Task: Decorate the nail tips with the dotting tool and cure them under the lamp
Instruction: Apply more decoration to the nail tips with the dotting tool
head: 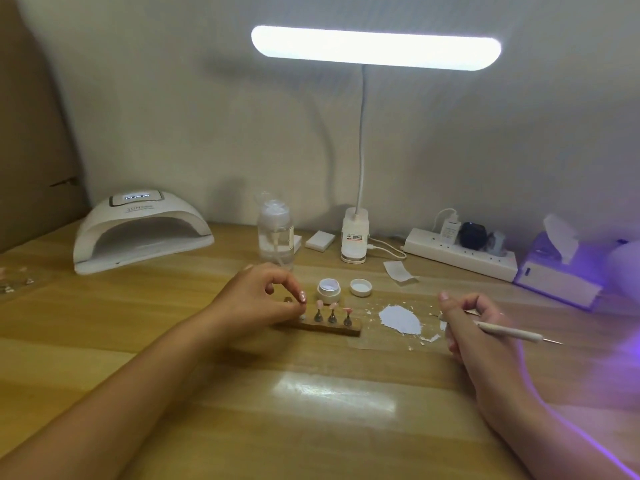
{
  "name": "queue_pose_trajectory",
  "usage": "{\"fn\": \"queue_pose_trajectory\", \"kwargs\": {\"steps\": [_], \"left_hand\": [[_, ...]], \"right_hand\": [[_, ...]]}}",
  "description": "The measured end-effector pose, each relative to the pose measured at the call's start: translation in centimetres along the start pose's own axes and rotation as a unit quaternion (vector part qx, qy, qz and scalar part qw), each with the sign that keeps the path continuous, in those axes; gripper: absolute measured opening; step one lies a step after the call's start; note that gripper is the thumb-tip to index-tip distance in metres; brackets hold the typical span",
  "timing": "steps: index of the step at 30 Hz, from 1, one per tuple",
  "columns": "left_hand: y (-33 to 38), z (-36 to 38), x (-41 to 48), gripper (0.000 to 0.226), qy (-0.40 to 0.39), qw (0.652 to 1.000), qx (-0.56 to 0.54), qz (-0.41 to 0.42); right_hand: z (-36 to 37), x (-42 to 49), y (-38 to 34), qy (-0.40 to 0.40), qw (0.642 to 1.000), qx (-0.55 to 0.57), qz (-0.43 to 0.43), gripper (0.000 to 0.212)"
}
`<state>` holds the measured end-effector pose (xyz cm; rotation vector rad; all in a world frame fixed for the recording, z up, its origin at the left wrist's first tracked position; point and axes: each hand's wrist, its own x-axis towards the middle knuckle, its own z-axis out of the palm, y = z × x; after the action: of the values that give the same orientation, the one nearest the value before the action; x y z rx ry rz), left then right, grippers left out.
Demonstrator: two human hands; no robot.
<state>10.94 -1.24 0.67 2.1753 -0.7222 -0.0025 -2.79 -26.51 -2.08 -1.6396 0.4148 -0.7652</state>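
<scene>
**Left hand at the holder, right hand on the tool**

I see my left hand (263, 299) curled, with thumb and fingertips pinching a small stand (287, 300) at the left end of the wooden holder (322, 328). Just right of those fingers, three pink nail tips (333, 305) stand upright. My right hand (474, 327) is clamped round the dotting tool (509, 332), its point aimed rightward. The curing lamp (142, 233) sits well beyond my left fingers.

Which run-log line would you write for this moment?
left hand: at left end of stand, grip unclear | right hand: holds dotting tool | nail tips: three visible on stand | curing lamp: far left
</scene>
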Motion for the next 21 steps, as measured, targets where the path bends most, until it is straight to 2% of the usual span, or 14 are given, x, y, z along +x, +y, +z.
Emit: {"fn": "queue_pose_trajectory", "kwargs": {"steps": [9,14,17,21], "left_hand": [[-0.4,0.5,0.0,0.02,-0.012,1.0,0.023,0.005],[0.2,0.5,-0.3,0.018,0.007,0.989,0.146,0.008],[0.5,0.6,-0.4,0.026,0.035,0.978,0.199,0.052],[0.7,1.5,-0.7,0.022,0.052,0.956,0.261,0.123]], "right_hand": [[0.0,-0.2,-0.2,-0.009,1.0,-0.014,-0.004,0.033],[0.1,-0.3,-0.3,-0.012,1.0,-0.019,-0.005,0.033],[0.2,-0.3,-0.5,-0.012,1.0,-0.024,-0.004,0.033],[0.1,-0.4,-0.5,-0.014,0.999,-0.03,-0.003,0.033]]}}
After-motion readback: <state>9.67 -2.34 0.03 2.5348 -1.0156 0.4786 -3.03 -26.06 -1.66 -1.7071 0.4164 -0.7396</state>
